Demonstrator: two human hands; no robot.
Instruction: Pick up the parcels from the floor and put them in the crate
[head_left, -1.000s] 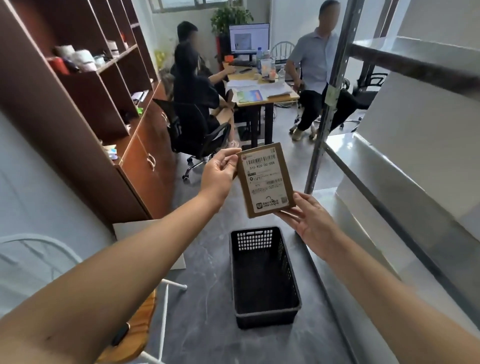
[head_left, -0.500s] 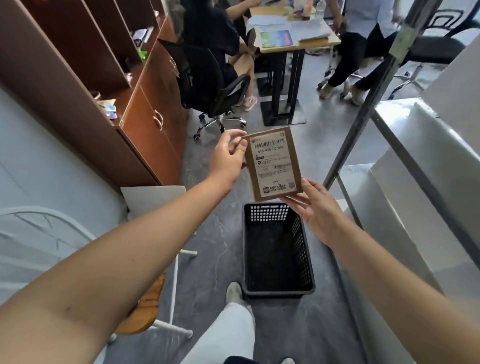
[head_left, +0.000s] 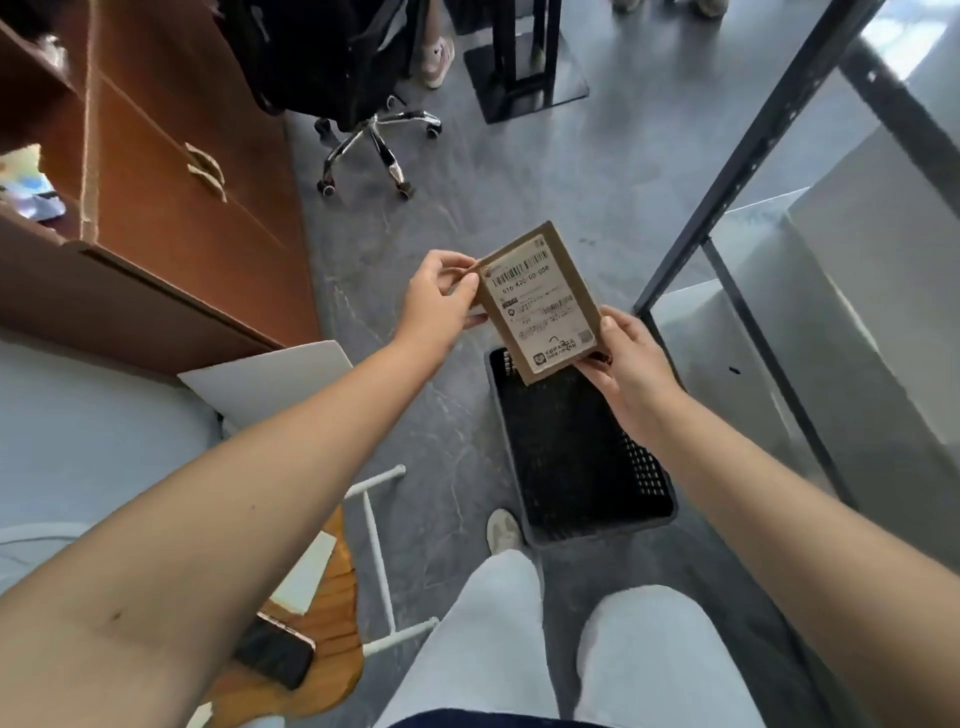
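One flat cardboard parcel (head_left: 540, 304), label up, hangs tilted over the far end of one black crate (head_left: 602, 532). The left hand (head_left: 441, 299) pinches its upper left corner; the right hand (head_left: 631, 364) grips its lower right corner. The crate's dark inside is probably bare. A metal rack post (head_left: 727, 208) stands just right of the crate, and a stool (head_left: 330, 618) stands well left across open floor (head_left: 441, 426).

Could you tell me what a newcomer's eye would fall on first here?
The brown parcel with its white barcode label stands out mid-frame, pinched at one corner by the left hand and gripped at the opposite corner by the right hand. Below it, a black crate sits on the grey floor.
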